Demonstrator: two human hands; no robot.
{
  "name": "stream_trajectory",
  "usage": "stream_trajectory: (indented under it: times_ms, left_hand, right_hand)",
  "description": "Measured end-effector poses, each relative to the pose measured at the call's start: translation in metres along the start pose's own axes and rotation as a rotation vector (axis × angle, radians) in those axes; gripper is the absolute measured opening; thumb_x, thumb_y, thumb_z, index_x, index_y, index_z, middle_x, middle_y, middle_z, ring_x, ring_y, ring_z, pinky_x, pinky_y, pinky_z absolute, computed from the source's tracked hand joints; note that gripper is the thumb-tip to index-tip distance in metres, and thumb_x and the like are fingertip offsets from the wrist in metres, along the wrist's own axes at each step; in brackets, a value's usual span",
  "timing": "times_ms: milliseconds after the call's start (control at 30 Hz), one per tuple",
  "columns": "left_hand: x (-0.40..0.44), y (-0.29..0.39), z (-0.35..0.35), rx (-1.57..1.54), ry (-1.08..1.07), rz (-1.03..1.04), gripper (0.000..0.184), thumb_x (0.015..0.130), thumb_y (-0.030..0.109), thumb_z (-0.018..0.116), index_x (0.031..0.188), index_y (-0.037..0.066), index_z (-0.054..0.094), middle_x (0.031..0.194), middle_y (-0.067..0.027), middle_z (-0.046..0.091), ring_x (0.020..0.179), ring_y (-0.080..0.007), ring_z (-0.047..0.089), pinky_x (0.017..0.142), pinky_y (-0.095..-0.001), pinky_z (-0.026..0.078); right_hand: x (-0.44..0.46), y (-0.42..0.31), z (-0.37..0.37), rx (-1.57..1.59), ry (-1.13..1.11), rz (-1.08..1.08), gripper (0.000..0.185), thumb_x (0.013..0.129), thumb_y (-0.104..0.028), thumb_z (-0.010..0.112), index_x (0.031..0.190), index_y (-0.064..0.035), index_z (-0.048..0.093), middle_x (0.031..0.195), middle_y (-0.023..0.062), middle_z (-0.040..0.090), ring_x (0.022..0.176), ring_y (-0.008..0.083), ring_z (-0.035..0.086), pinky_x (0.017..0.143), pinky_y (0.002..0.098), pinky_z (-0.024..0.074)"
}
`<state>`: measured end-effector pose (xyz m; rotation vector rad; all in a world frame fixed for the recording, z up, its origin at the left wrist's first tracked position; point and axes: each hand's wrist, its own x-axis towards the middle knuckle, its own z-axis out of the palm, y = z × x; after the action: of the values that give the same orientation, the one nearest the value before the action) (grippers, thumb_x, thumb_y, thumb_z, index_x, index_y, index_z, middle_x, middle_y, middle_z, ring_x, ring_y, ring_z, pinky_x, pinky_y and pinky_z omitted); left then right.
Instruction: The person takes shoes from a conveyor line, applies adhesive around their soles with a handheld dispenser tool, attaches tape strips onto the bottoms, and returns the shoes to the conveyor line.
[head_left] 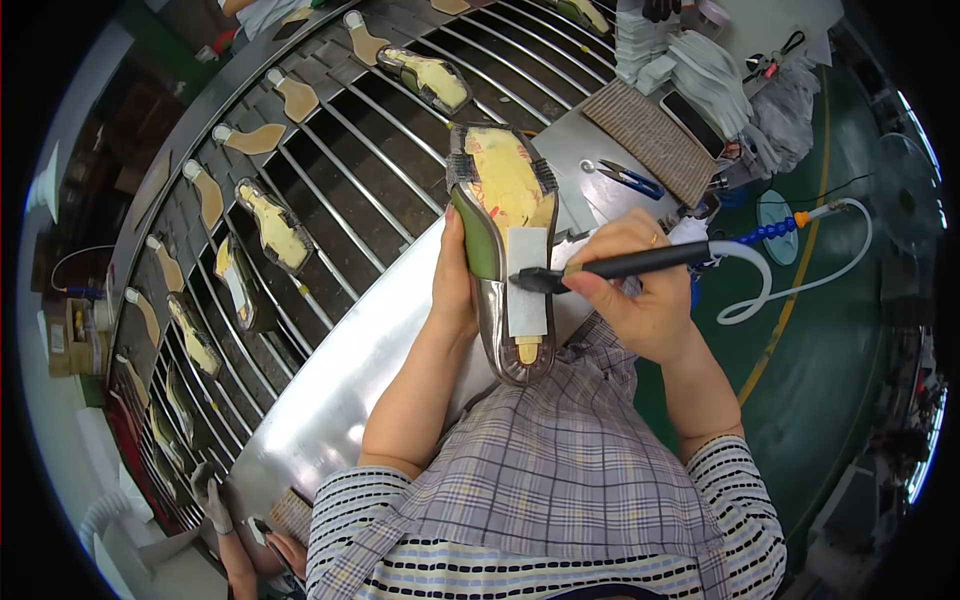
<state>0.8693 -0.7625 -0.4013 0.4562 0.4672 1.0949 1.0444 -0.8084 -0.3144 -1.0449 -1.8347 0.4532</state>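
Observation:
My left hand is wrapped round the side of a green and metallic shoe upper, whose sole side faces up. Yellow material covers the forefoot, and a white rectangular strip lies lengthwise over the middle and heel part. In my right hand is a black brush tool joined to a hose. Its dark bristle tip touches or hovers just over the white strip; which one cannot be told.
A metal-bar rack at the left carries several shoe uppers and tan insoles. On the metal table are pliers, a ribbed board, a phone and white strips. A co-worker's hands show at lower left.

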Motion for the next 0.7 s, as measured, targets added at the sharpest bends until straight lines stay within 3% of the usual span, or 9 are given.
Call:
stream_trajectory:
  times_ms: [100,233,267,300,400,500,533,633,700]
  left_hand:
    - [0.0,-0.004,0.005,0.127,0.114,0.021,0.07,0.093,0.06,0.027,0.129,0.003,0.044,0.109,-0.0127,0.061,0.092,-0.0208,0.064,0.075,-0.032,0.056]
    - [0.004,-0.01,-0.019,-0.019,0.11,-0.045,0.073,0.091,0.064,0.026,0.127,0.003,0.046,0.105,-0.0133,0.062,0.085,-0.0204,0.066,0.067,-0.0304,0.058]
    - [0.003,0.002,-0.02,-0.181,-0.064,-0.079,0.068,0.094,0.06,0.025,0.128,0.004,0.045,0.109,-0.0136,0.061,0.09,-0.021,0.064,0.076,-0.0333,0.055]
    - [0.005,0.01,-0.025,-0.209,-0.002,-0.072,0.073,0.089,0.067,0.03,0.117,0.004,0.053,0.091,-0.0118,0.064,0.074,-0.0208,0.065,0.062,-0.0313,0.056]
    - [0.029,0.026,-0.055,-0.254,0.15,0.165,0.069,0.086,0.069,0.036,0.1,0.005,0.057,0.072,-0.0106,0.062,0.055,-0.0219,0.062,0.045,-0.0292,0.053]
    - [0.045,0.058,-0.088,-0.197,0.397,0.25,0.067,0.089,0.065,0.035,0.113,0.006,0.056,0.089,-0.0106,0.063,0.074,-0.0225,0.065,0.062,-0.0345,0.056]
    - [0.048,0.069,-0.098,-0.197,0.314,0.294,0.05,0.096,0.05,0.037,0.112,0.006,0.057,0.095,-0.0084,0.064,0.078,-0.0212,0.065,0.067,-0.0327,0.056]
    - [0.083,0.093,-0.139,-0.082,0.497,0.267,0.06,0.094,0.057,0.034,0.125,0.009,0.051,0.117,-0.007,0.06,0.101,-0.0237,0.06,0.083,-0.0402,0.051]
    - [0.105,0.109,-0.167,-0.068,0.487,0.351,0.056,0.094,0.054,0.038,0.123,0.008,0.052,0.117,-0.0057,0.059,0.101,-0.0223,0.059,0.085,-0.0362,0.049]
  right_hand:
    - [0.011,0.008,-0.004,-0.014,0.007,0.025,0.014,0.071,-0.01,0.077,0.079,-0.0071,0.066,0.077,0.001,0.061,0.068,0.0138,0.049,0.052,0.0265,0.0378]
    - [0.025,0.008,-0.006,-0.059,0.197,-0.085,0.012,0.073,-0.004,0.075,0.08,-0.0064,0.066,0.078,-0.0001,0.061,0.068,0.0118,0.049,0.049,0.0222,0.0354]
    - [0.024,0.01,-0.007,-0.043,0.22,-0.072,0.011,0.073,-0.004,0.074,0.08,-0.0056,0.066,0.077,0.0009,0.06,0.067,0.0114,0.048,0.05,0.0218,0.0353]
    - [0.022,0.013,-0.008,-0.026,0.241,-0.057,0.011,0.074,-0.003,0.073,0.081,-0.0048,0.065,0.077,0.0019,0.06,0.066,0.0111,0.048,0.05,0.0214,0.0351]
    - [0.012,0.027,-0.009,0.013,0.24,0.011,0.009,0.076,-0.001,0.071,0.083,-0.002,0.064,0.08,0.0048,0.058,0.065,0.01,0.047,0.051,0.0207,0.0354]
    - [-0.001,0.038,-0.007,0.062,0.225,0.104,0.008,0.078,-0.002,0.069,0.084,-0.0016,0.064,0.082,0.0044,0.056,0.068,0.0108,0.048,0.055,0.021,0.0369]
    - [-0.005,0.038,-0.005,0.091,0.225,0.143,0.007,0.079,-0.002,0.069,0.084,-0.0014,0.064,0.082,0.0045,0.056,0.069,0.0112,0.049,0.056,0.0215,0.0374]
    - [-0.013,0.043,-0.003,0.083,0.148,0.218,0.004,0.084,-0.001,0.062,0.087,0.0012,0.06,0.085,0.0049,0.052,0.077,0.0121,0.05,0.07,0.0236,0.0397]
    - [-0.015,0.032,0.005,0.122,0.124,0.253,0.005,0.084,-0.001,0.063,0.086,0.001,0.06,0.084,0.0051,0.052,0.077,0.0126,0.05,0.07,0.024,0.04]
